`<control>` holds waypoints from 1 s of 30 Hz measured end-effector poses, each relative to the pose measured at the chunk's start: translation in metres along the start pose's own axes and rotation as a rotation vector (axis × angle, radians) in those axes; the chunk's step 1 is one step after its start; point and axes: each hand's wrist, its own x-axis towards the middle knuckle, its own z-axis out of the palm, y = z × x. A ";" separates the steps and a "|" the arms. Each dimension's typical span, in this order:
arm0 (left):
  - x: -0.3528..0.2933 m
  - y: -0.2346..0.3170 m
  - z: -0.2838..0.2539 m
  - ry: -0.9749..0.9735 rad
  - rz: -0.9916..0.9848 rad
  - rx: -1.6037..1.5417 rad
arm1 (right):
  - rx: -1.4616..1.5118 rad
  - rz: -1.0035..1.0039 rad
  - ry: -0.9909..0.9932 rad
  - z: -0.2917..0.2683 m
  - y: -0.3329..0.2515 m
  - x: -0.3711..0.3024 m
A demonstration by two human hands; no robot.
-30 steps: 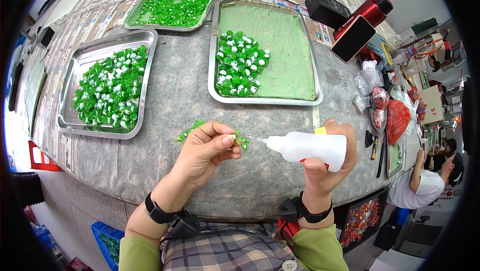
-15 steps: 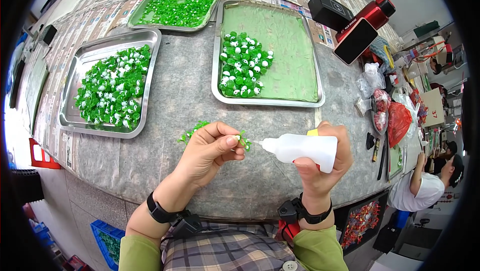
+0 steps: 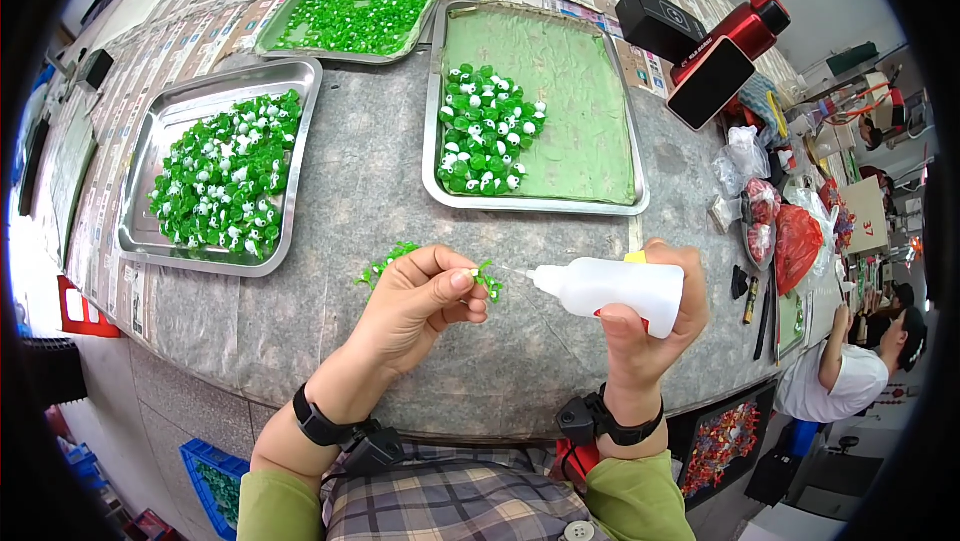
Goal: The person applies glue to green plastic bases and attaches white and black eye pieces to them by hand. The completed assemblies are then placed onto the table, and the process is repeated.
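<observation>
Closest in you've got a plaid apron [image 3: 450, 501] and green sleeves [image 3: 280, 503], plus a black strap on each of the 2 wrists. The hands are apart, both up over the table [image 3: 560, 381], which has a greyish cover. Left hand [image 3: 425, 296] has thumb and index finger pinched on a tiny green piece [image 3: 490, 286], poking out past the fingertips right around the middle of the view. Right hand [image 3: 660, 316] is wrapped around a white squeeze bottle [image 3: 620, 291] tipped on its side, thin nozzle aimed left at that piece; can't really tell if the tip is touching it. Just past the left hand there's a little pile of green bits [image 3: 392, 259] on the table, partly hidden by the hand. Further out are 2 metal trays: the left tray [image 3: 135, 231] is heaped with green and white bits, and the middle tray [image 3: 590, 121] has a green liner, with round green and white pieces [image 3: 488, 136] bunched along its left side. Over on the right, a red plastic bag [image 3: 798, 246] sits near the table edge. Way at the back, a 3rd tray [image 3: 432, 36] is spread with small green bits, and to its right are a phone [image 3: 710, 81], a black box [image 3: 655, 21] and a red flask [image 3: 745, 26].
</observation>
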 end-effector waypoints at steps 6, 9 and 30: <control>-0.001 -0.002 0.005 0.096 0.149 0.089 | 0.129 0.011 0.068 -0.005 -0.004 0.000; -0.001 -0.002 0.005 0.113 0.173 0.116 | 0.067 0.002 0.042 -0.005 -0.001 -0.001; 0.000 -0.002 0.006 0.129 0.192 0.109 | 0.231 0.442 0.191 -0.067 0.041 0.014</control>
